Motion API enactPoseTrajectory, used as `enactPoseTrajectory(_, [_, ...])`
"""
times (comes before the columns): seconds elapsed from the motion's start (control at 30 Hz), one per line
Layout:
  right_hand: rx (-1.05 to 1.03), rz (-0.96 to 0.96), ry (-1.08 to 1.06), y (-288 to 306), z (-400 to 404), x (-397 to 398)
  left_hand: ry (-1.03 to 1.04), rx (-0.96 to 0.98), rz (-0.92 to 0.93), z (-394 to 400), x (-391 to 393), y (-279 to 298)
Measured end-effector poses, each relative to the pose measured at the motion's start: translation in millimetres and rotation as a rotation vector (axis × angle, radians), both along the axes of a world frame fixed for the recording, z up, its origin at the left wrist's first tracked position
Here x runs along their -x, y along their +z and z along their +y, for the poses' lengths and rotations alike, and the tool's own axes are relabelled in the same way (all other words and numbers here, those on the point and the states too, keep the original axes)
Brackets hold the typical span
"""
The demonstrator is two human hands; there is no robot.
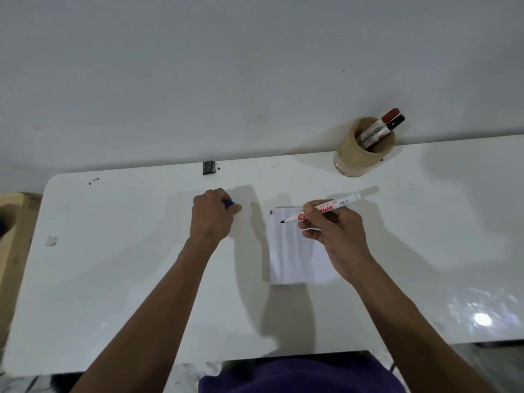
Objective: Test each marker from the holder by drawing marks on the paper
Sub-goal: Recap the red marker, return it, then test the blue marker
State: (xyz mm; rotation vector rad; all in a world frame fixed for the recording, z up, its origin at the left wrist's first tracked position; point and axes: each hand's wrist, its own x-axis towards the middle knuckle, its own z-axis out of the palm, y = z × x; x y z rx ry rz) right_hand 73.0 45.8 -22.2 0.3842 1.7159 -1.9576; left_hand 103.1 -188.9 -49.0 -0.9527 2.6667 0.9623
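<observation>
- Marker [326, 209]: white barrel, red print, uncapped; tip on paper [295, 251], pointing to the counter's [113, 279] left edge.
- Right hand [334, 231]: fingers gripping marker.
- Left hand [212, 217]: fingers closed around blue cap [229, 203].

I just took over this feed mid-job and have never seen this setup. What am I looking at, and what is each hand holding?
There is no machine: a person works bare-handed, filmed by one wide-angle camera on their head, looking down at a white table. The right hand holds an uncapped white marker, its tip over the paper, which has small marks at its top left corner. The left hand is closed around something blue, probably the cap. A round holder at the table's back edge contains two more markers, one red-capped, one black-capped.
</observation>
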Motion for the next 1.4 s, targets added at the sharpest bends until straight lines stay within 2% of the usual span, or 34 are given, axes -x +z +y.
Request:
enactPoseTrajectory(0.13, [0.010,0.004,0.005,-4,2,2,0.091,-0.050,-0.027,0,-2,2])
enactPoseTrajectory(0.2, [-0.005,0.028,-0.008,-5,3,3,0.153,-0.008,-0.039,2,-12,8])
enactPoseTrajectory(0.27, [-0.026,0.067,-0.020,-6,4,5,0.159,0.099,0.087,16,-30,15])
enactPoseTrajectory(0.33, [-0.035,0.113,-0.016,-9,4,8,0.040,0.175,0.279,39,-49,15])
enactPoseTrajectory(0.43, [-0.078,0.178,0.051,-19,-1,14,-0.243,0.236,0.360,69,-66,-8])
enactPoseTrajectory(0.53, [-0.140,0.311,0.151,-30,-7,18,-0.403,0.318,0.357,80,-69,-31])
enactPoseTrajectory(0.77, [-0.272,0.458,0.260,-49,-17,25,-0.428,0.454,0.385,81,-73,-56])
enactPoseTrajectory(1.4, [-0.397,0.549,0.262,-65,-21,27,-0.400,0.509,0.407,81,-71,-62])
